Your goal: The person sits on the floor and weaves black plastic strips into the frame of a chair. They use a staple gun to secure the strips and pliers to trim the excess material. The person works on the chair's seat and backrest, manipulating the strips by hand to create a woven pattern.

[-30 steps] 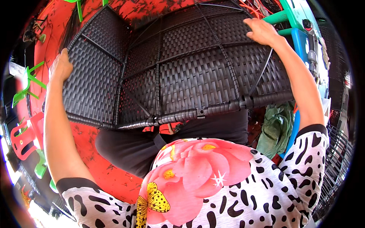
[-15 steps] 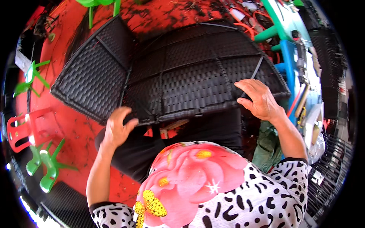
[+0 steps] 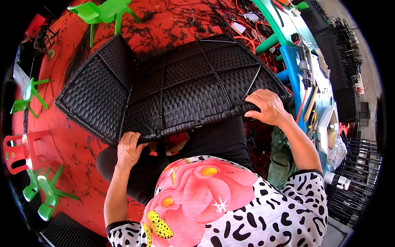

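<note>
A black woven wicker furniture panel with a crossbarred frame rests tilted over my lap. Its shorter wicker side section stands up at an angle on the left. My left hand is closed round the near rim, close to where the two sections meet. At the right end of that rim, my right hand grips with fingers over the inner face and thumb along the edge. The undersides of both grips are hidden.
Green plastic chairs and a red chair stand left and far left. On the right, a blue table carries a power tool and hand tools. Black strip scraps litter the red floor.
My left hand has come down onto the near rim and its fingers have closed. My right hand has settled on the rim too. The panel sits slightly further left in view.
</note>
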`<state>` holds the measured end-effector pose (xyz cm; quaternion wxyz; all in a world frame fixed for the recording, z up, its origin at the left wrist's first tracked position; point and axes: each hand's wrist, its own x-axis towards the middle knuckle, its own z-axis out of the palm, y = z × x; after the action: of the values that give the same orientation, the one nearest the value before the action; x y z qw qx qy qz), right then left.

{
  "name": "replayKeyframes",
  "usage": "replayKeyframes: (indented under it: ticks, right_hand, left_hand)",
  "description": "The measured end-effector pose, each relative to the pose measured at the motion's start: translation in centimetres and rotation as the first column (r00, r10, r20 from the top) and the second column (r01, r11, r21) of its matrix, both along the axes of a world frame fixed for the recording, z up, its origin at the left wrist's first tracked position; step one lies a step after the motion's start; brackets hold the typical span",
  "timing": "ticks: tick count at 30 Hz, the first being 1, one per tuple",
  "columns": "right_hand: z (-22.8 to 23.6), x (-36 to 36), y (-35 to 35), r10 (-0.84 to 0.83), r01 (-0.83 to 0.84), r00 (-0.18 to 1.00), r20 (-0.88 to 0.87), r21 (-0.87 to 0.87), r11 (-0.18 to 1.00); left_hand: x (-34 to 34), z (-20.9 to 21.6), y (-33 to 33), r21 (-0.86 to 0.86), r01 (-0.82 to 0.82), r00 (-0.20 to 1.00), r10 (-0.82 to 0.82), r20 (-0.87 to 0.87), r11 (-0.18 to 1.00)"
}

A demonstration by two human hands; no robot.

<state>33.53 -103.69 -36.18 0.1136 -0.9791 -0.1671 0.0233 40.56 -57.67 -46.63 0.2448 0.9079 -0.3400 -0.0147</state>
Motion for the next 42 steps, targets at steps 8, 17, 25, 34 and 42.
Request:
replayKeyframes:
  ticks: [8,17,25,34,42]
  right_hand:
    - [0.2,0.1,0.6,-0.009,0.008,0.999,0.042,0.033,0.999]
    - [-0.3,0.2,0.5,-0.034,0.033,0.999,0.030,0.060,0.998]
    - [0.3,0.9,1.0,-0.034,0.035,0.999,-0.013,0.080,0.996]
    - [0.1,1.2,1.0,-0.037,0.040,0.999,-0.033,0.068,0.997]
    - [0.1,1.3,1.0,-0.042,0.046,0.998,-0.056,0.070,0.996]
  left_hand:
    - [-0.2,-0.1,0.0,0.004,-0.030,0.999,0.030,0.014,1.000]
    - [-0.4,0.3,-0.1,-0.106,-0.065,0.997,0.061,-0.049,0.992]
    - [0.3,0.0,-3.9,-0.462,-0.184,0.884,-0.059,-0.463,0.868]
    - [2.0,0.5,-5.1,-0.351,-0.274,0.737,-0.039,-0.674,0.895]
    - [2.7,0.5,-6.3,-0.226,-0.334,0.659,0.056,-0.750,0.915]
